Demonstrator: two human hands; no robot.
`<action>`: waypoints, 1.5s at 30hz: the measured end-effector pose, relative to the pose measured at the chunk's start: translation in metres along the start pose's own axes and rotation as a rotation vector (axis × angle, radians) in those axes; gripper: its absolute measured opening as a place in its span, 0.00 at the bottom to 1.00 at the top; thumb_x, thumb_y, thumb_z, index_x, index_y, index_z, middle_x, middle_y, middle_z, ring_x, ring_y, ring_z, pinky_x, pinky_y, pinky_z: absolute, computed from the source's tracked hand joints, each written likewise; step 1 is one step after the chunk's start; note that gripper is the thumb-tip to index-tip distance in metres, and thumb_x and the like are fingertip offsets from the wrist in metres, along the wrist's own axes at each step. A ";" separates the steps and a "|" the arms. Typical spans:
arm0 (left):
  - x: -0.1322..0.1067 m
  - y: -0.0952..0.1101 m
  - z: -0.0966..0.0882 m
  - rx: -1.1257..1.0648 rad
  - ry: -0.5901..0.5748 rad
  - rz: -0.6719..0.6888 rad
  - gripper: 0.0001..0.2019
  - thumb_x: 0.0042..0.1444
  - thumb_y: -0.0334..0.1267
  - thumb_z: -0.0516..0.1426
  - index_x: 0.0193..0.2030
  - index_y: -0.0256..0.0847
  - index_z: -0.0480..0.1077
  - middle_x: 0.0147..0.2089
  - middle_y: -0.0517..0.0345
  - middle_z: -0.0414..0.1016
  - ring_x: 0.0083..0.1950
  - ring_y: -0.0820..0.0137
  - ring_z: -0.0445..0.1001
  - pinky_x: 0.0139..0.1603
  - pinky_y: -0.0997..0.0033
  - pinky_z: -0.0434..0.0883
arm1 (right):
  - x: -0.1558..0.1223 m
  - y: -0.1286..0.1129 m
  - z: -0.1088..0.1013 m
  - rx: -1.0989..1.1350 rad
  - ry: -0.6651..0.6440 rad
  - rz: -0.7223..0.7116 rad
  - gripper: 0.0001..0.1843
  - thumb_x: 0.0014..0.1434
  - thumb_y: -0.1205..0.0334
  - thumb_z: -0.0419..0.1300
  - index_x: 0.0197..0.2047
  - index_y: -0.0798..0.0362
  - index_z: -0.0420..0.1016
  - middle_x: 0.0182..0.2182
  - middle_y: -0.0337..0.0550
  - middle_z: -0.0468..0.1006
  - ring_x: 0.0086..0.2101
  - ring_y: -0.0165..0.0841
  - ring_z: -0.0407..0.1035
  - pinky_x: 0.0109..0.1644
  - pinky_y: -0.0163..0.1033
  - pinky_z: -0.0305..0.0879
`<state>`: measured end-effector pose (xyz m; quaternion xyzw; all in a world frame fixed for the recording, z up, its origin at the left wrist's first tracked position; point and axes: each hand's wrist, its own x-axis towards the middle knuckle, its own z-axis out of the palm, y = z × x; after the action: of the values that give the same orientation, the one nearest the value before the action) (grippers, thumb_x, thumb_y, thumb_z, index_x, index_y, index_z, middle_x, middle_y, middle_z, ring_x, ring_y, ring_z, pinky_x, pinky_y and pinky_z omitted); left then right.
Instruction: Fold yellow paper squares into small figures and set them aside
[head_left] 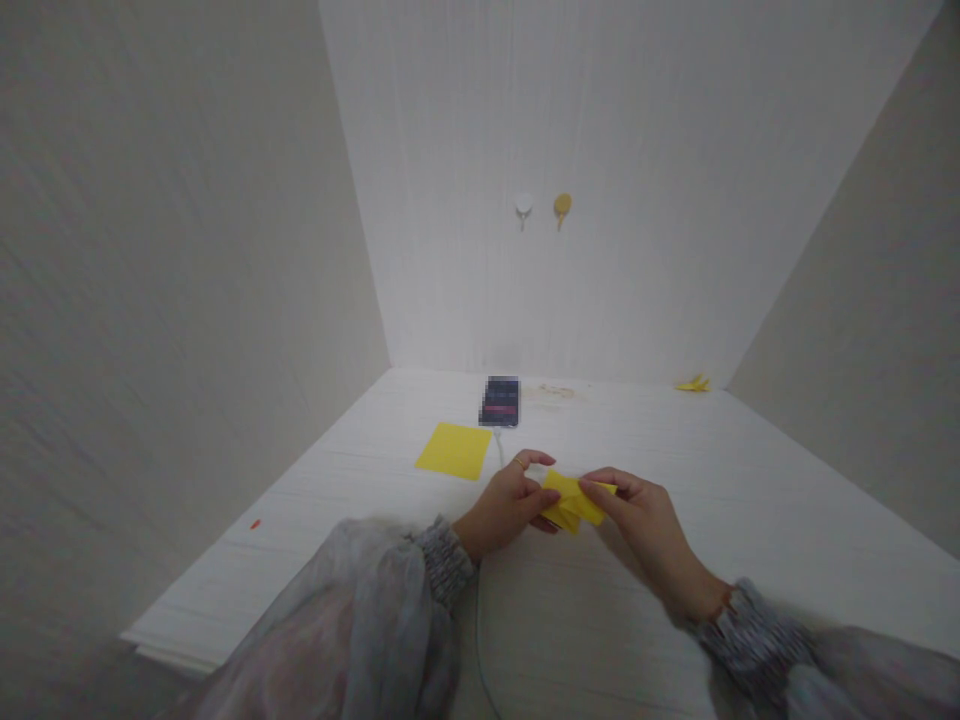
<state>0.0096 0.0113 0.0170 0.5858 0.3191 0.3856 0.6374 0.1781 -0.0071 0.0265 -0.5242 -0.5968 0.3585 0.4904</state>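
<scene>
A partly folded piece of yellow paper point(574, 500) is held just above the white table point(750, 520), near its middle. My left hand point(506, 505) pinches its left side between thumb and fingers; a ring shows on one finger. My right hand point(645, 520) pinches its right side, fingertips pressed on the upper edge. Both wrists wear grey gathered cuffs with sheer sleeves.
A flat yellow paper square point(454, 450) lies left of the hands. Behind it a phone point(500, 401) rests with a white cable point(480, 620) running toward me. A small folded yellow shape point(693, 383) sits at the far right corner. Two hooks point(543, 207) hang on the back wall.
</scene>
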 end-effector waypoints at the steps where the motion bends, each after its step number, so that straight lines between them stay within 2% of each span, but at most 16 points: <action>1: 0.000 0.000 0.000 0.011 0.004 0.009 0.25 0.45 0.42 0.57 0.47 0.39 0.52 0.25 0.60 0.71 0.28 0.70 0.73 0.28 0.69 0.71 | 0.000 0.000 0.000 0.017 -0.006 0.020 0.12 0.46 0.54 0.57 0.26 0.55 0.73 0.22 0.41 0.74 0.23 0.31 0.66 0.26 0.34 0.61; 4: 0.001 0.000 -0.001 0.036 0.000 0.032 0.25 0.45 0.41 0.56 0.49 0.39 0.51 0.21 0.65 0.67 0.26 0.72 0.71 0.28 0.71 0.70 | 0.001 0.000 0.001 0.076 -0.048 0.043 0.12 0.46 0.54 0.57 0.26 0.55 0.73 0.21 0.40 0.73 0.22 0.30 0.65 0.26 0.34 0.61; 7: 0.002 -0.003 -0.002 0.054 -0.008 0.036 0.22 0.46 0.40 0.56 0.47 0.38 0.54 0.18 0.70 0.61 0.22 0.77 0.67 0.25 0.77 0.67 | 0.000 -0.002 0.001 0.048 -0.094 -0.015 0.10 0.47 0.56 0.56 0.26 0.54 0.72 0.22 0.40 0.73 0.24 0.30 0.66 0.28 0.34 0.61; 11: 0.003 -0.007 -0.003 0.119 -0.001 0.045 0.20 0.47 0.41 0.54 0.47 0.37 0.57 0.18 0.69 0.60 0.19 0.81 0.61 0.21 0.81 0.60 | -0.002 -0.004 0.003 -0.079 -0.145 -0.113 0.09 0.49 0.57 0.55 0.25 0.54 0.72 0.24 0.40 0.73 0.27 0.31 0.66 0.31 0.34 0.62; 16: 0.002 -0.003 -0.001 0.113 -0.007 0.055 0.21 0.47 0.41 0.54 0.48 0.38 0.56 0.19 0.68 0.61 0.19 0.81 0.60 0.21 0.81 0.57 | -0.002 -0.001 0.005 -0.083 -0.156 -0.123 0.09 0.50 0.58 0.54 0.27 0.54 0.71 0.25 0.41 0.73 0.28 0.31 0.66 0.32 0.34 0.63; 18: 0.001 0.000 -0.001 0.121 0.039 0.070 0.21 0.48 0.41 0.54 0.48 0.38 0.56 0.18 0.69 0.61 0.19 0.81 0.60 0.21 0.81 0.57 | -0.001 0.000 0.006 -0.047 -0.151 -0.128 0.10 0.50 0.57 0.54 0.30 0.54 0.70 0.26 0.41 0.73 0.29 0.31 0.67 0.33 0.35 0.64; 22: 0.003 0.005 -0.001 0.139 0.210 0.100 0.19 0.49 0.41 0.52 0.47 0.38 0.57 0.18 0.69 0.61 0.19 0.80 0.60 0.21 0.81 0.57 | 0.002 0.002 0.009 0.024 -0.090 -0.159 0.13 0.48 0.55 0.57 0.35 0.55 0.69 0.30 0.44 0.73 0.32 0.33 0.68 0.36 0.37 0.64; 24: 0.004 0.005 -0.001 0.153 0.265 0.108 0.17 0.49 0.41 0.52 0.46 0.39 0.57 0.19 0.68 0.62 0.19 0.79 0.61 0.22 0.81 0.58 | 0.004 0.004 0.011 0.039 -0.077 -0.140 0.13 0.49 0.55 0.56 0.34 0.55 0.68 0.28 0.43 0.73 0.29 0.32 0.68 0.33 0.36 0.64; 27: 0.004 0.005 0.000 0.174 0.278 0.113 0.16 0.48 0.41 0.53 0.44 0.39 0.58 0.21 0.66 0.65 0.21 0.78 0.63 0.23 0.80 0.60 | 0.004 0.005 0.012 0.031 -0.107 -0.109 0.10 0.51 0.56 0.54 0.30 0.55 0.68 0.23 0.40 0.72 0.25 0.30 0.67 0.29 0.34 0.63; 33: 0.004 0.004 -0.002 0.351 0.274 0.153 0.13 0.44 0.41 0.56 0.36 0.37 0.65 0.27 0.60 0.70 0.29 0.73 0.68 0.28 0.77 0.63 | 0.006 -0.002 0.011 -0.198 -0.107 -0.248 0.09 0.51 0.59 0.52 0.31 0.54 0.71 0.26 0.41 0.73 0.28 0.31 0.67 0.34 0.36 0.63; 39: 0.004 0.005 -0.002 0.409 0.307 0.134 0.15 0.44 0.38 0.55 0.42 0.40 0.63 0.27 0.62 0.71 0.28 0.73 0.69 0.27 0.77 0.64 | 0.009 -0.008 0.013 -0.296 -0.053 -0.331 0.09 0.52 0.60 0.51 0.31 0.53 0.70 0.27 0.43 0.73 0.30 0.32 0.67 0.36 0.37 0.64; 45: 0.003 0.012 0.002 0.413 0.400 0.157 0.11 0.46 0.38 0.54 0.38 0.39 0.64 0.31 0.60 0.72 0.31 0.73 0.70 0.30 0.76 0.65 | 0.008 -0.013 0.015 -0.472 0.004 -0.264 0.11 0.50 0.56 0.52 0.25 0.54 0.68 0.20 0.40 0.70 0.23 0.30 0.64 0.26 0.34 0.59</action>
<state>0.0112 0.0129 0.0292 0.6385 0.4636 0.4683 0.3976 0.1603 -0.0005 0.0366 -0.5423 -0.7261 0.1414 0.3984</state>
